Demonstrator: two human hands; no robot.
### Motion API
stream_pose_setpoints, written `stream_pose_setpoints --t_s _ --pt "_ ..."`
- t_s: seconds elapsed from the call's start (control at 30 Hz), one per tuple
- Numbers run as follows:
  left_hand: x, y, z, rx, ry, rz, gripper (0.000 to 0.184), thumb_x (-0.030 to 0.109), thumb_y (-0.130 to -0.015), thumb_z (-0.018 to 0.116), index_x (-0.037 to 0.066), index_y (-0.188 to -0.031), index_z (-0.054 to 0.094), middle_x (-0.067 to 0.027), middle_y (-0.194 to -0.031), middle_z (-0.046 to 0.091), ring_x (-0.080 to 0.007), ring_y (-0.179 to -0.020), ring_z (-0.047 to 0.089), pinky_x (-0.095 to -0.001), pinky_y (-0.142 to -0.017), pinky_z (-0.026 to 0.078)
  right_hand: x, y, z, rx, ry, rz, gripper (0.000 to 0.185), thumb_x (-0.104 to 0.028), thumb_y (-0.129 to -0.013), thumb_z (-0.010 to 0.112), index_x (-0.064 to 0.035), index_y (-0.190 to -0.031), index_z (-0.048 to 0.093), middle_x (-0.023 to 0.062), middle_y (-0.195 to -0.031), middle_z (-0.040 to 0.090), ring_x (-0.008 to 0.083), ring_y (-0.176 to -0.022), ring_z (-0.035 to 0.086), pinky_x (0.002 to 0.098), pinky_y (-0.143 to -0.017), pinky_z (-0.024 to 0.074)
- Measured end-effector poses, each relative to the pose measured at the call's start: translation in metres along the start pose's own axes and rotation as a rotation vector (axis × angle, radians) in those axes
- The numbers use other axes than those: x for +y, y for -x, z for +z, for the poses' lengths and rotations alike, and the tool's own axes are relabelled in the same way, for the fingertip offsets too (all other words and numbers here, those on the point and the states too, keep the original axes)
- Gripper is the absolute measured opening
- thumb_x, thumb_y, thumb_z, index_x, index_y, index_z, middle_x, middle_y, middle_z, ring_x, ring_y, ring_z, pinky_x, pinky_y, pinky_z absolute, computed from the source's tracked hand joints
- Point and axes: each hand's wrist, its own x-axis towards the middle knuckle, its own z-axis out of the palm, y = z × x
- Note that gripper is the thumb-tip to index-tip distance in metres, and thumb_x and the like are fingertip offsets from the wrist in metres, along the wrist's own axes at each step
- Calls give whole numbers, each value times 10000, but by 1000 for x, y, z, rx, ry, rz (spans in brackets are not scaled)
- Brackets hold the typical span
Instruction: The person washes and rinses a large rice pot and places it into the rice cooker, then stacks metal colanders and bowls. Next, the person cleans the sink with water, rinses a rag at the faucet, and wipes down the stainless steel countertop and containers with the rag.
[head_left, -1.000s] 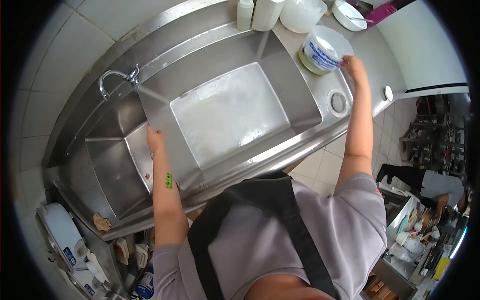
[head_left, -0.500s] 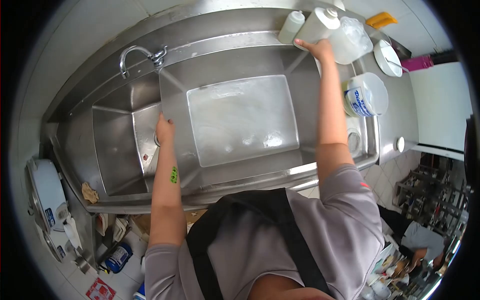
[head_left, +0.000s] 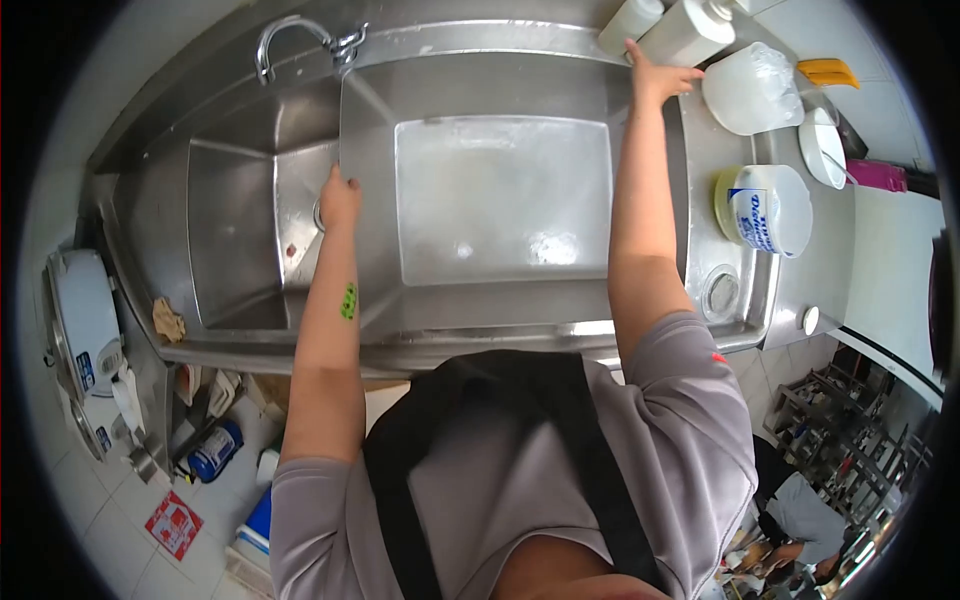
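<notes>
My left hand (head_left: 340, 200) is closed over the divider (head_left: 346, 130) between the two basins of a steel sink; its fingertips are partly hidden. The large right basin (head_left: 505, 85) has a smooth, shiny rectangular bottom that looks wet. At its far right corner is my right hand (head_left: 658, 82), fingers spread and nothing held. Just beyond those fingers stand a white pump bottle (head_left: 690, 32) and a smaller whitish bottle (head_left: 631, 25). Whether the fingertips touch them I cannot tell.
A tap (head_left: 300, 28) curves over the left basin (head_left: 230, 230). Along the right side are a bagged white container (head_left: 752, 92), a labelled tub (head_left: 790, 210), a white bowl (head_left: 822, 150) and a clear round lid (head_left: 720, 293). A crumpled cloth (head_left: 168, 319) lies front left.
The view has shifted, so the sink sits higher in it. My right hand has come away from the pump bottle and its fingers have spread. My left hand stays on the divider.
</notes>
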Motion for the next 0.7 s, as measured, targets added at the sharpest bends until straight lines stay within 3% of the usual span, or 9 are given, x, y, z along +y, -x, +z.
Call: stream_pose_setpoints --t_s 0.07,0.13,0.2,0.23,0.3,0.43,0.47,0.53,0.7 --pt "0 -4 1 -7 -2 0 396 109 -737 519 67 -1122 433 -191 -879 584 -352 -826 555 -413 -729 429 13 20 -15 59 -108 -61 1087 -217 -568 745 114 -1254 -30 293 -1127 273 366 -1046 328 420 -894 309" --pt "2 -3 -3 -24 22 -7 410 110 -735 523 69 -1132 427 -194 -871 584 -351 -825 555 -412 -727 429 60 46 -7 153 -310 -342 587 -96 -679 576 94 -1151 284 186 -1020 380 275 -903 401 340 -784 354" --pt "9 -6 -1 -34 55 -16 424 112 -733 528 72 -1142 421 -197 -864 584 -350 -824 555 -411 -725 430 113 80 23 -37 -315 -425 216 -101 -731 530 5 -915 493 122 -826 518 249 -731 506 333 -682 400" --pt "8 -8 -1 -37 40 -26 428 107 -733 528 63 -1144 418 -202 -851 583 -348 -820 556 -408 -720 431 158 100 42 -257 -15 -374 168 -108 -733 548 -23 -879 550 127 -836 562 254 -760 540 335 -706 413" --pt "6 -7 -4 -34 14 -67 432 103 -733 529 54 -1147 414 -207 -839 581 -346 -816 557 -404 -715 432 230 130 82 -510 77 -229 210 -164 -737 560 -22 -892 576 139 -862 578 294 -865 521 323 -779 410" --pt "13 -10 -6 -69 7 -77 414 94 -730 528 17 -1123 423 -215 -812 578 -349 -788 559 -398 -702 434 276 139 77 115 -846 1166 541 -459 -815 373 -93 -1213 370 102 -1286 323 344 -1043 424 506 -844 365" --pt "15 -11 -6 -67 6 -76 408 92 -727 529 8 -1113 427 -215 -809 577 -351 -779 559 -397 -700 434 253 128 65 212 -1269 1155 605 -506 -829 286 -128 -1297 220 49 -1371 141 341 -1130 358 620 -870 266" --pt "15 -12 -6 -65 46 -50 406 90 -723 529 8 -1109 432 -214 -806 578 -350 -778 560 -398 -704 434 232 103 44 -45 -2032 902 608 -457 -818 341 -100 -1298 234 69 -1341 244 396 -1222 196 639 -923 132" --pt "16 -14 -4 -16 82 -21 392 79 -715 526 8 -1092 445 -208 -788 583 -343 -777 562 -399 -713 433 198 99 30 -494 -2074 795 617 -458 -787 392 -70 -1260 314 104 -1319 289 379 -1228 193 640 -927 109"
